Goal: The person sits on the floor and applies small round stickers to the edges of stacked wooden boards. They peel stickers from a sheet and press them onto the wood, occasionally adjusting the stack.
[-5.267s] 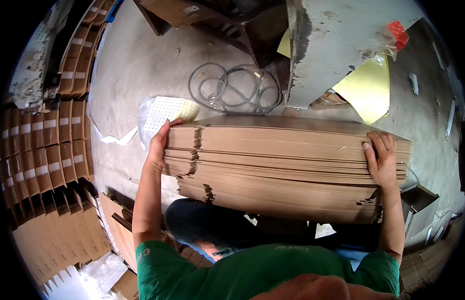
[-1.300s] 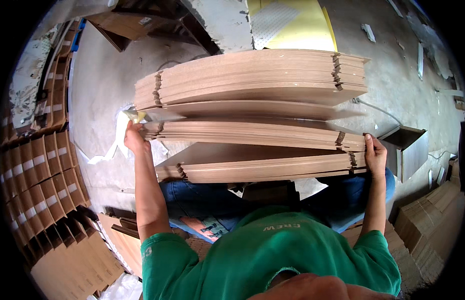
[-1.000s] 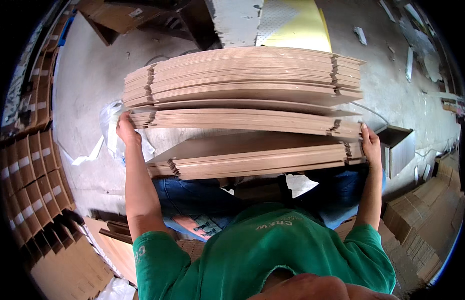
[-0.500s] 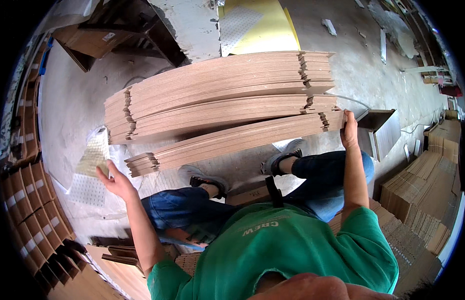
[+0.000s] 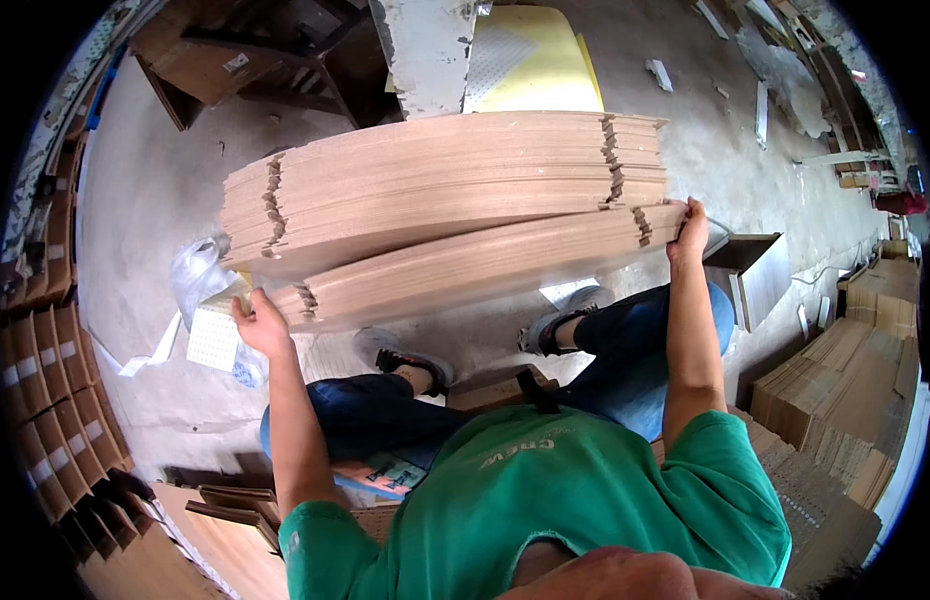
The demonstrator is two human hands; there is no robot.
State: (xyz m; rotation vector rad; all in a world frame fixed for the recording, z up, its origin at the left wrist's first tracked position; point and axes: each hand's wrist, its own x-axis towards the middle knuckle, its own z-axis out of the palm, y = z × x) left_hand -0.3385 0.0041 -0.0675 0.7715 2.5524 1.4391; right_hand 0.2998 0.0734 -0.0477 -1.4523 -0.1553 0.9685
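Right hand grips a long brown stack of notched board sheets, probably keeping them aligned; left hand is half-open at the opposite end.

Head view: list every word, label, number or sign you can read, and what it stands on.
Green shirt, chest: pale lettering, legible in part, not copied here.
Brown panel, upper left: white label, too small to read.
Clear plastic near left hand: blue marks, too blurred to read.
Brown sheets in right hand: no text seen.
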